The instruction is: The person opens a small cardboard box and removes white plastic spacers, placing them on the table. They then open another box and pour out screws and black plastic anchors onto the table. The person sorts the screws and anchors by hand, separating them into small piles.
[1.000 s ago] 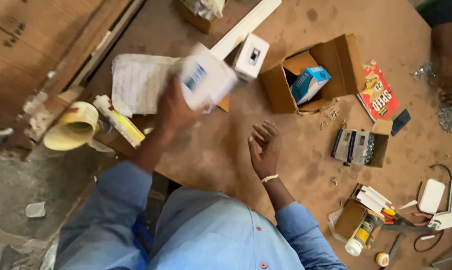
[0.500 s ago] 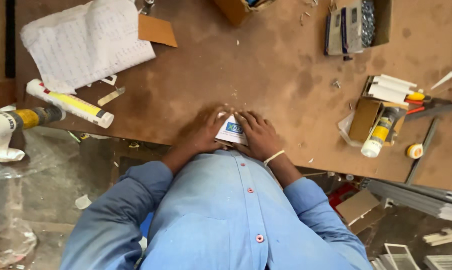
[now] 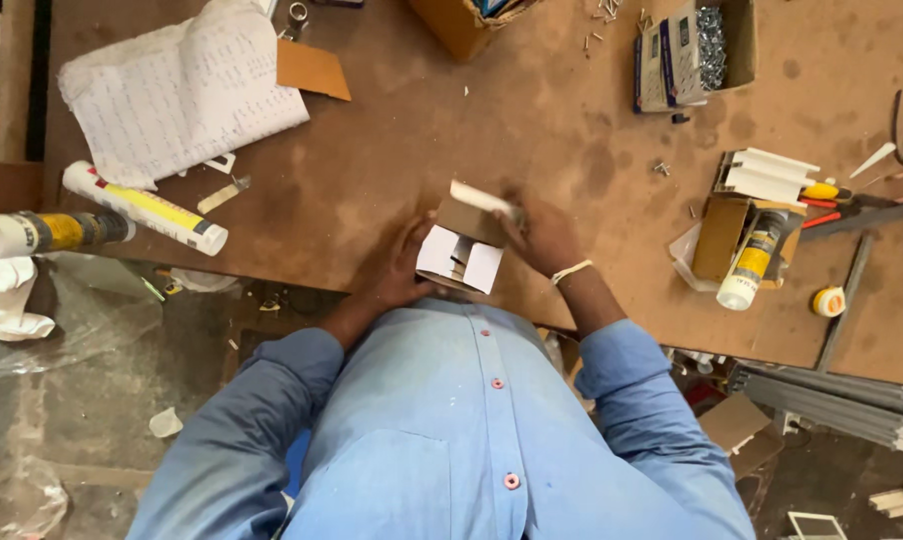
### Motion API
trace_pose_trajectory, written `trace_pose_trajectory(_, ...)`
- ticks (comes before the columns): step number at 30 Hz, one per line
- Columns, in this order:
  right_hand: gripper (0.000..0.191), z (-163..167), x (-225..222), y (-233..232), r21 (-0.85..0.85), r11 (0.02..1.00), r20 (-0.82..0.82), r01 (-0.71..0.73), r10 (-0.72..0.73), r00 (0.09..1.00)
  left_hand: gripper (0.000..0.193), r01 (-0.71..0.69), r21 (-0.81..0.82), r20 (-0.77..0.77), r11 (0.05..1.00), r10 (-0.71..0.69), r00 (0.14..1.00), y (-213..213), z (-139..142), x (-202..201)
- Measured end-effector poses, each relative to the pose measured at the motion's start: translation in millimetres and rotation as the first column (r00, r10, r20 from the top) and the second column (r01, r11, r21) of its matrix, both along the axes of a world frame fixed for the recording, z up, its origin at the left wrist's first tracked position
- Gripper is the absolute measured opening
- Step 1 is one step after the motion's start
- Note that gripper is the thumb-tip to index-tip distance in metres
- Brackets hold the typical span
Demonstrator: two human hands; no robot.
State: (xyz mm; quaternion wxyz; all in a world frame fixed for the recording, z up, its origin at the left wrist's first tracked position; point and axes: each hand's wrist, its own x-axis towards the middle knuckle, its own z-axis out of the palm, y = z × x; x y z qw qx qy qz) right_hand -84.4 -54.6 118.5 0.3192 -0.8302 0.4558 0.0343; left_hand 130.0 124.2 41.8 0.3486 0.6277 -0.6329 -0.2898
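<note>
A small white cardboard box (image 3: 462, 250) with its flaps open sits at the near edge of the brown workbench (image 3: 392, 150), right in front of my chest. My left hand (image 3: 397, 265) grips the box from its left side. My right hand (image 3: 544, 235) pulls its top flap up and back; a pale band circles that wrist. Both sleeves are light blue.
A sheet of handwritten paper (image 3: 177, 95) and two sealant tubes (image 3: 144, 207) lie at the left. At the right are an open carton with a yellow-labelled tube (image 3: 747, 265), white trim pieces (image 3: 767, 175), a box of screws (image 3: 692, 45) and hand tools (image 3: 852, 205).
One second ago my left hand held the white box raised over the bench. It came down to the near edge, both hands closed on it, and its flaps now stand open.
</note>
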Motion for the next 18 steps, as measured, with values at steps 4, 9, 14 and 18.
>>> trace_pose_trajectory(4,0.037,-11.7,-8.5,28.8,-0.674,0.678,-0.023,-0.293,0.377,0.926,0.065,0.06,-0.139,0.217,0.988,-0.029,0.976,5.1,7.5,-9.5)
trace_pose_trajectory(9,0.042,-5.5,-11.7,70.7,-0.581,0.753,0.131,-0.309,0.461,0.877,0.042,0.166,-0.24,0.386,0.956,-0.063,0.92,-2.4,12.8,-14.0)
trace_pose_trajectory(14,0.03,1.2,-38.7,69.8,-0.467,0.86,0.15,-0.203,0.304,0.941,0.036,0.043,-0.206,0.349,0.978,0.032,0.936,10.1,11.6,4.6)
trace_pose_trajectory(18,0.02,-15.9,-57.2,74.5,-0.293,0.936,0.194,-0.197,0.26,0.946,0.04,-0.136,-0.02,0.197,0.991,0.137,0.971,11.8,19.8,25.0)
